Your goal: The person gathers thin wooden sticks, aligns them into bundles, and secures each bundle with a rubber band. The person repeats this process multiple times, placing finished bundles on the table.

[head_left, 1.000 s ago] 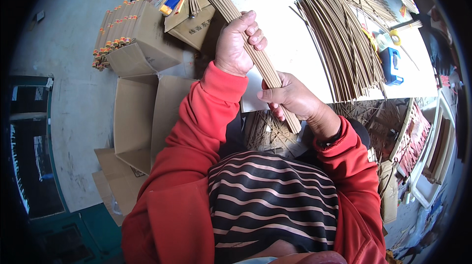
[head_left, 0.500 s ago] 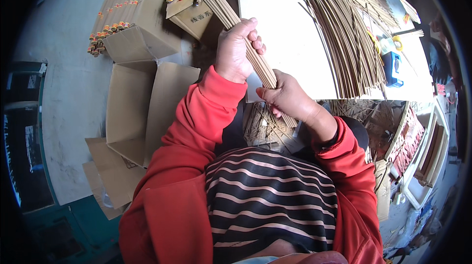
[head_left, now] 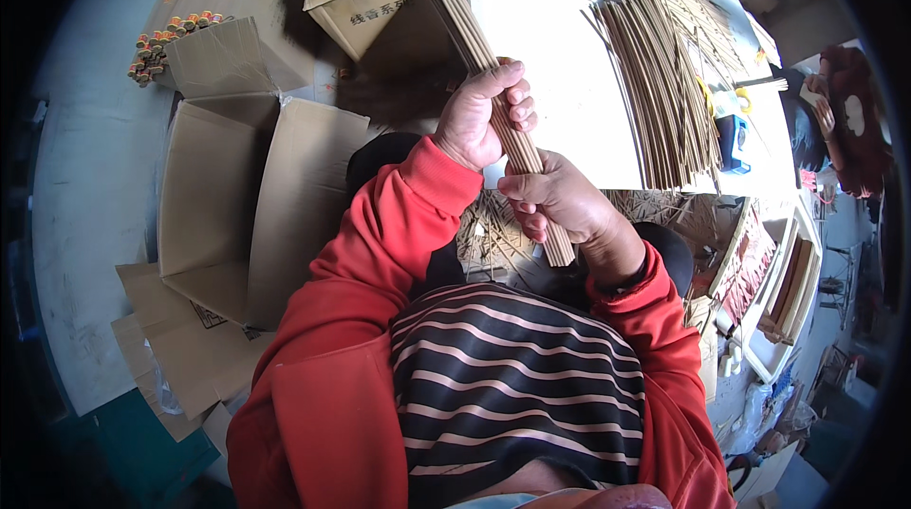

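I grip a bundle of thin brown incense sticks [head_left: 465, 25] with both hands, held slantwise in front of my body at the table's near edge. My left hand [head_left: 476, 115] is closed around its middle, thumb across the top. Lower down, my right hand [head_left: 565, 201] wraps round it near the bottom, where the stick ends stand nearly level. The upper end points away to the far left. On the white table [head_left: 555, 63], right of my hands, lies a broad pile of loose incense sticks [head_left: 660, 92].
An open cardboard box [head_left: 213, 201] stands at my left, with banded stick bundles [head_left: 180, 30] beyond it. Another carton [head_left: 361, 20] sits near the table. A blue tape dispenser [head_left: 732, 141] lies at the table's right. Broken sticks [head_left: 489, 239] lie below. Another person [head_left: 849, 120] is at far right.
The view has shifted. The bundle stands more upright and its lower ends look more even. My two hands have come closer together along it, both still gripping.
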{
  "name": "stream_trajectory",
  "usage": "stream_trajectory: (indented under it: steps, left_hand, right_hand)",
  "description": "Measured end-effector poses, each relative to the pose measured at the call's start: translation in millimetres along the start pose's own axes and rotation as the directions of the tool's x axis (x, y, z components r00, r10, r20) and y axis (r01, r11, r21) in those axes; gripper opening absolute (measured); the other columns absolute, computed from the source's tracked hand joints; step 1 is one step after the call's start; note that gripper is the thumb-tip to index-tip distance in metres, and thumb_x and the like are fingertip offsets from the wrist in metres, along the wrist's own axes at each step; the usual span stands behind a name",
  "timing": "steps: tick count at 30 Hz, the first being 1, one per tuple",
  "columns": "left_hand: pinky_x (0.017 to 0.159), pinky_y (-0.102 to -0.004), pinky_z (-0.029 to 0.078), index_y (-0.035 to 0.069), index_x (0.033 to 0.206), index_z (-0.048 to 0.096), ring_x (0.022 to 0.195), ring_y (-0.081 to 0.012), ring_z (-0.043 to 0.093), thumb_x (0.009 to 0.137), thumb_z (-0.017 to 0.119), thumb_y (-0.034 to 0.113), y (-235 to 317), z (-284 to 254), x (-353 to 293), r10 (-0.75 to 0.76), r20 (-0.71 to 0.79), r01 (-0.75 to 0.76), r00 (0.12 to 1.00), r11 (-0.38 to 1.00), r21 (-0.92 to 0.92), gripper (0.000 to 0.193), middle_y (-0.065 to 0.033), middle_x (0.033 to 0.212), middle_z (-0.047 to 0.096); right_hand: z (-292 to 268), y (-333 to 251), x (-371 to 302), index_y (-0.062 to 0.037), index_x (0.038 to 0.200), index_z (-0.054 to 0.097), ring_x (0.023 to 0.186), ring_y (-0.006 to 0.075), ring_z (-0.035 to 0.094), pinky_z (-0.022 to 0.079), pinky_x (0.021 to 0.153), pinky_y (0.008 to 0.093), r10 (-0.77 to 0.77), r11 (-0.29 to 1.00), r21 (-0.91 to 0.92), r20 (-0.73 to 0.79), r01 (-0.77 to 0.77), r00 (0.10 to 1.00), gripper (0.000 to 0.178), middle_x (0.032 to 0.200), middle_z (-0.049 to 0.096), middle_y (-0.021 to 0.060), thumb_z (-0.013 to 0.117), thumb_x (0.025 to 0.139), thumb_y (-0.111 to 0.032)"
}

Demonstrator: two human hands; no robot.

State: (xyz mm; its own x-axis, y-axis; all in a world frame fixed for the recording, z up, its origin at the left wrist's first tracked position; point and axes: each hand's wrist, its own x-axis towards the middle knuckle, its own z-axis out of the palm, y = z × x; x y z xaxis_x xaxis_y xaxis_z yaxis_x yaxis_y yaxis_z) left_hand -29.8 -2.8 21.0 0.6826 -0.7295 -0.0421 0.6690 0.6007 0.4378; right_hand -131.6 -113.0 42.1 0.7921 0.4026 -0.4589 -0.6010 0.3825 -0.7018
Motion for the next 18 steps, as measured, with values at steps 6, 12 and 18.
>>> stream_trajectory:
  steps: [6,12,18]
  left_hand:
    - [0.044,-0.0234,0.035,0.015,0.062,0.040,0.044,-0.0080,0.038,0.085,0.057,0.023,0,-9,5,-0.015,-0.161,0.016,0.987,1.000,0.003,0.029,0.0049,0.052,0.038]
    - [0.049,-0.0254,0.036,0.013,0.064,0.042,0.048,-0.0098,0.040,0.084,0.057,0.019,7,-13,7,0.000,-0.271,0.018,0.963,0.998,0.065,0.025,0.0036,0.054,0.040]
    - [0.049,-0.0264,0.037,0.011,0.067,0.046,0.050,-0.0115,0.043,0.082,0.059,0.015,14,-17,9,0.126,-0.343,-0.092,0.931,0.989,0.115,0.020,0.0020,0.056,0.043]
  right_hand:
    - [11,9,14,-0.0022,0.077,0.044,0.034,0.0105,0.042,0.037,0.031,0.0229,-0.049,0.978,-0.207,-0.241,-0.002,0.969,0.014,0.052,0.045,0.0030,0.056,0.082,-0.007]
    - [17,14,24,-0.0028,0.082,0.045,0.037,0.0097,0.043,0.037,0.034,0.0234,-0.212,0.820,-0.568,-0.428,-0.079,0.879,0.013,0.055,0.047,0.0018,0.056,0.082,-0.010]
    - [5,34,33,0.0001,0.081,0.046,0.045,0.0143,0.051,0.040,0.041,0.0288,-0.539,0.420,-0.897,-0.370,-0.140,0.756,0.022,0.058,0.052,0.0050,0.061,0.079,-0.016]
